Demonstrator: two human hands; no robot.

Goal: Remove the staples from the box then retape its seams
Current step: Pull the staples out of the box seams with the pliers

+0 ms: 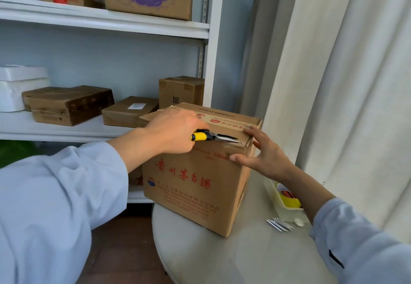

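The brown box (195,172) stands on the round tabletop (244,257); the left hand (175,130) grips yellow pliers (213,136), tip at the box's top front edge; the right hand (264,152), fingers straight, presses the box's corner; loose staples (280,224) lie nearby.

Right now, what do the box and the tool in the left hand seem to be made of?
Box: brown corrugated cardboard, matte, with red print. Pliers in the left hand: shiny grey jaws, likely steel; yellow and black handles, probably plastic or rubber.
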